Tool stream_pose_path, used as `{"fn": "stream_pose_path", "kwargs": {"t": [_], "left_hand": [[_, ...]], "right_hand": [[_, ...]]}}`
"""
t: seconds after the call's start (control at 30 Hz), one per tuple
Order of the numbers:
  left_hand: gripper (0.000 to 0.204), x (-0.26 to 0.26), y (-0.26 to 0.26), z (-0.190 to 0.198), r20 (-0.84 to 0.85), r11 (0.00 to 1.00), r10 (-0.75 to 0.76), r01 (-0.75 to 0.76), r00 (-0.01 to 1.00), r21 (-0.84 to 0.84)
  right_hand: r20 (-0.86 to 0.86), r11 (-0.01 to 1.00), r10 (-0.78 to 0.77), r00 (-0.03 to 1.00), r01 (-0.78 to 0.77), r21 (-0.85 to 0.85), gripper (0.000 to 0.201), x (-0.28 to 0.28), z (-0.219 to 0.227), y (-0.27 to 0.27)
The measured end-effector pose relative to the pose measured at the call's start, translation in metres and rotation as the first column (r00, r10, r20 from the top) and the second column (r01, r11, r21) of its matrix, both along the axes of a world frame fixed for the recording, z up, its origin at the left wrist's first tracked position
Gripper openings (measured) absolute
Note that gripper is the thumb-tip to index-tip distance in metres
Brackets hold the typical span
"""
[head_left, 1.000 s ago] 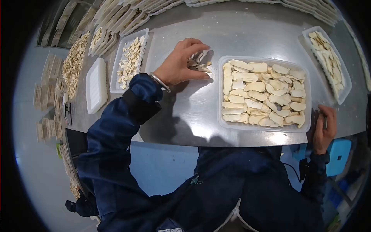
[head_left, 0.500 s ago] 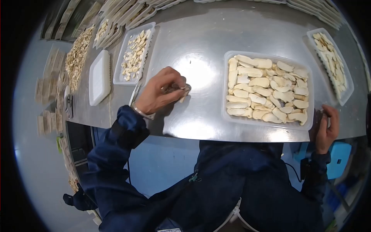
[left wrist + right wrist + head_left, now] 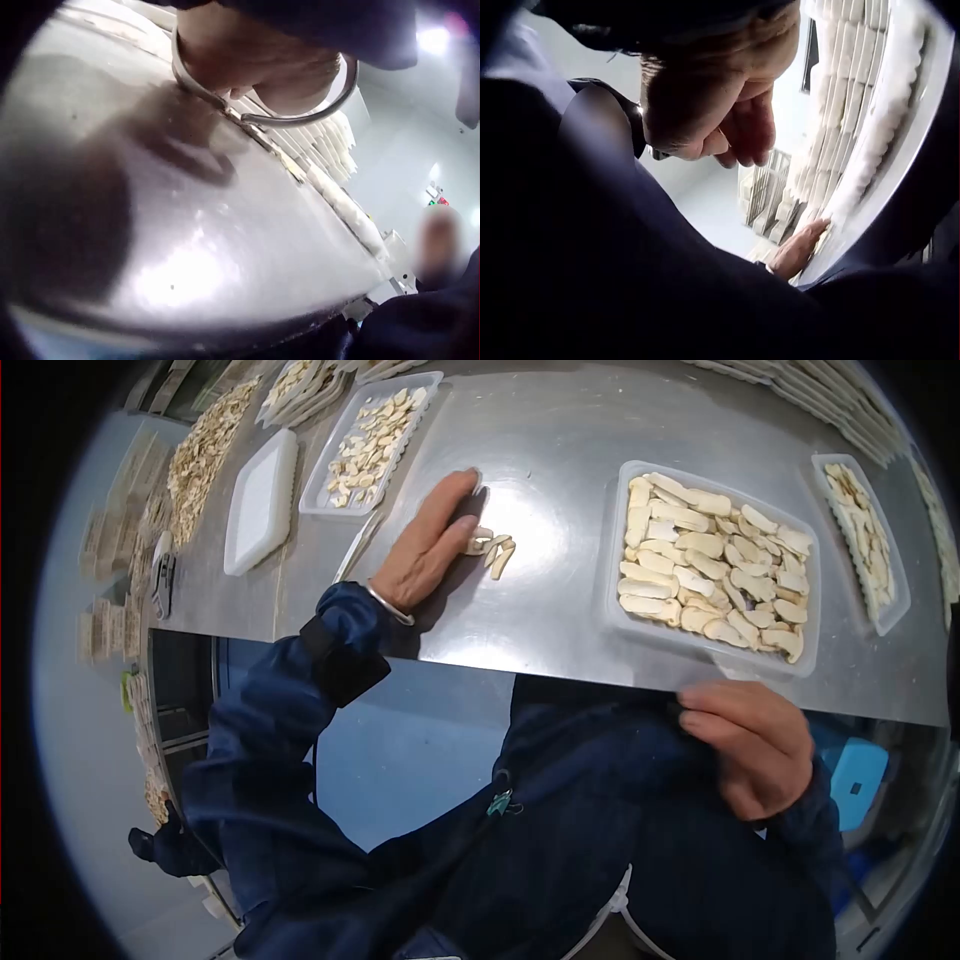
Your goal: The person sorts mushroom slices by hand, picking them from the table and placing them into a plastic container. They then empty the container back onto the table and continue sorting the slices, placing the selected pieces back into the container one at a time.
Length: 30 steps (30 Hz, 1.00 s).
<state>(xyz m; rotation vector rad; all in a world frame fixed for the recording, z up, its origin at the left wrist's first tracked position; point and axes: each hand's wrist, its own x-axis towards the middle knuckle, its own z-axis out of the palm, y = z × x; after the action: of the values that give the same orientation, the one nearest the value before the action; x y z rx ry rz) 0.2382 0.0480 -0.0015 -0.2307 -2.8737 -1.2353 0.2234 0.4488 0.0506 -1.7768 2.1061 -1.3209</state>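
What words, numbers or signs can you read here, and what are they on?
None that I can read.
Red and green marks in the left wrist view's background: too small and blurred to tell.
Big tray and the loose slices by the left hand: no lettering that I can see.

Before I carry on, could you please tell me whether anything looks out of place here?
Perhaps: a few loose slices lie directly on the metal table by the left hand, outside the large tray where similar ones are neatly laid. Nothing looks visibly damaged.
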Motion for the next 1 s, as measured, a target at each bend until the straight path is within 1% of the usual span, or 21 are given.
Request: {"fn": "stream_pose_path", "kwargs": {"t": [0.03,0.07,0.1,0.17,0.2,0.3,0.33,0.37,0.4,0.43,0.47,0.5,0.53,0.57,0.63,0.73,0.83,0.87,1.0], "left_hand": [[0.050,0.002,0.004,-0.001,0.002,0.999,-0.049,0.049,0.999,0.018],[0.050,0.008,0.008,-0.001,-0.004,0.996,-0.091,0.091,0.996,-0.020],[0.050,0.014,0.013,-0.002,0.018,0.993,-0.118,0.118,0.993,-0.007],[0.050,0.028,0.021,0.005,0.050,0.974,-0.225,0.225,0.973,0.013],[0.049,0.036,0.025,0.005,0.037,0.974,-0.226,0.226,0.974,-0.020],[0.044,0.061,0.029,0.022,0.059,0.985,-0.016,0.005,0.998,0.171],[0.041,0.067,0.030,0.026,-0.093,0.978,0.089,-0.069,0.992,0.197],[0.036,0.074,0.032,0.033,-0.140,0.953,0.227,-0.190,0.964,0.237],[0.033,0.088,0.031,0.032,-0.043,0.890,0.302,-0.265,0.952,0.370],[0.032,0.104,0.032,0.031,0.061,0.803,0.359,-0.342,0.931,0.488],[0.030,0.117,0.034,0.030,0.208,0.763,0.278,-0.348,0.938,0.545],[0.028,0.130,0.036,0.030,0.344,0.718,0.179,-0.362,0.922,0.595],[0.028,0.140,0.040,0.027,0.488,0.686,0.045,-0.382,0.872,0.619],[0.028,0.148,0.046,0.021,0.606,0.655,-0.098,-0.407,0.790,0.636],[0.033,0.158,0.056,-0.006,0.693,0.533,-0.255,-0.500,0.675,0.683],[0.045,0.159,0.053,-0.047,0.597,0.223,-0.345,-0.554,0.724,0.802],[0.053,0.152,0.049,-0.060,0.585,0.044,-0.341,-0.609,0.736,0.792],[0.056,0.153,0.046,-0.071,0.549,-0.013,-0.378,-0.598,0.745,0.802],[0.053,0.148,0.042,-0.075,0.539,-0.093,-0.430,-0.630,0.724,0.771]], "right_hand": [[0.016,0.999,0.046,0.999,-0.047,0.022,0.055,0.000,-0.001,-0.010],[0.034,0.995,0.090,0.995,-0.092,0.044,0.059,0.000,-0.002,-0.019],[0.024,0.994,0.092,0.996,-0.093,0.065,0.060,0.002,-0.002,-0.026],[0.000,0.990,0.090,0.996,-0.089,0.107,0.062,0.004,-0.001,-0.039],[0.013,0.988,0.096,0.995,-0.097,0.118,0.059,0.006,0.000,-0.046],[-0.047,0.990,0.060,0.997,-0.053,0.130,0.057,0.011,-0.002,-0.074],[-0.067,0.990,0.058,0.996,-0.048,0.134,0.060,0.012,-0.005,-0.081],[-0.065,0.992,0.033,0.997,-0.025,0.125,0.061,0.014,-0.008,-0.090],[-0.064,0.993,0.008,0.998,-0.001,0.116,0.063,0.016,-0.011,-0.099],[-0.064,0.994,-0.016,0.998,0.023,0.108,0.064,0.018,-0.016,-0.106],[-0.069,0.989,-0.029,0.997,0.039,0.145,0.066,0.019,-0.020,-0.112],[-0.077,0.981,-0.074,0.994,0.087,0.171,0.066,0.021,-0.024,-0.119],[-0.087,0.972,-0.118,0.989,0.133,0.194,0.066,0.022,-0.028,-0.127],[-0.098,0.960,-0.162,0.982,0.180,0.216,0.066,0.022,-0.032,-0.134],[-0.073,0.943,-0.214,0.974,0.225,0.244,0.068,0.022,-0.041,-0.146],[-0.075,0.924,-0.261,0.962,0.272,0.270,0.069,0.022,-0.052,-0.161],[-0.102,0.923,-0.271,0.957,0.289,0.253,0.069,0.018,-0.057,-0.175],[-0.101,0.929,-0.269,0.958,0.286,0.233,0.069,0.016,-0.057,-0.179],[-0.075,0.957,-0.213,0.974,0.224,0.187,0.065,0.014,-0.058,-0.194]]}}
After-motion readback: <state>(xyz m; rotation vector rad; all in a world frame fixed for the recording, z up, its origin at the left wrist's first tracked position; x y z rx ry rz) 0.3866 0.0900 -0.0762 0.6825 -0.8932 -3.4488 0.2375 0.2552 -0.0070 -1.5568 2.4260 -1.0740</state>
